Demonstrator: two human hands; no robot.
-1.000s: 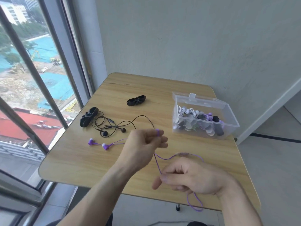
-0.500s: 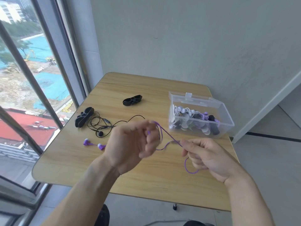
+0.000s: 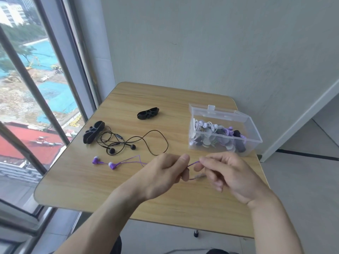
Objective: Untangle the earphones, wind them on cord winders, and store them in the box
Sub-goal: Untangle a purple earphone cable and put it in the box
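Observation:
Above the middle of the wooden table (image 3: 128,189), my left hand (image 3: 161,176) and my right hand (image 3: 225,173) both pinch the thin cord of the purple earphones (image 3: 112,165). The two purple earbuds lie on the table to the left, and the cord runs from them into my left hand. A short stretch of cord spans between my fingertips. Black earphones (image 3: 124,143) lie tangled further back. Two black cord winders rest on the table, one winder (image 3: 93,132) by the left edge and another winder (image 3: 148,113) further back. The clear plastic box (image 3: 254,133) at the right holds several wound earphones.
A window with metal bars (image 3: 33,85) runs along the left side of the table. A grey wall stands behind it. The table's near edge is just below my wrists, and floor shows to the right.
My right hand has risen and come closer to my left hand, drawing the slack purple cord up off the table. The hanging loop under my right hand is gone.

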